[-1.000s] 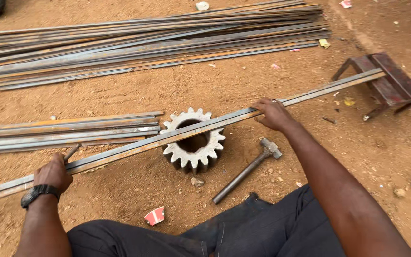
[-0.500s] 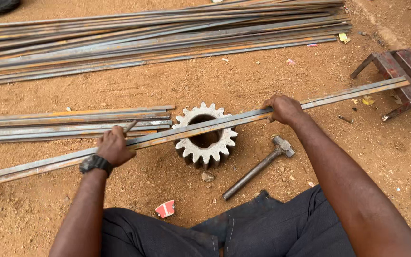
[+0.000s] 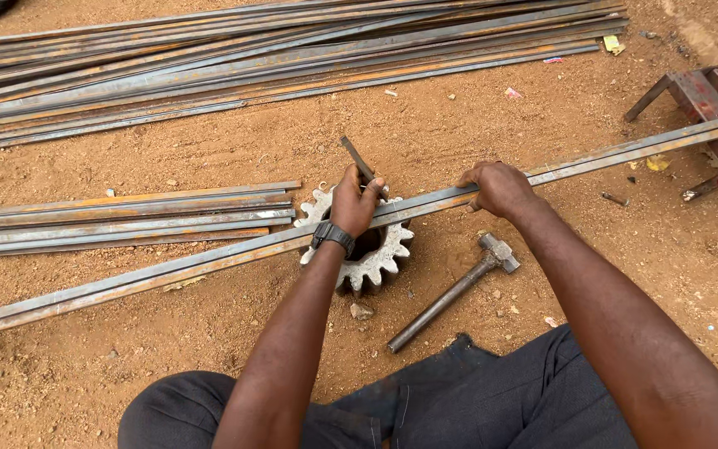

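Two hands on a steel strip over a gear wheel

The left hand holds a small dark chisel on the long strip above the gear wheel; the right hand presses the strip, with a hammer lying on the dirt just below.

Around the gear, bare dirt lets me through behind; short bars block leftward, the hammer rightward.

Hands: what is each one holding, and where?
Left hand grips a short dark tool by its lower end, over the gear. Right hand grips the long bar near its middle.
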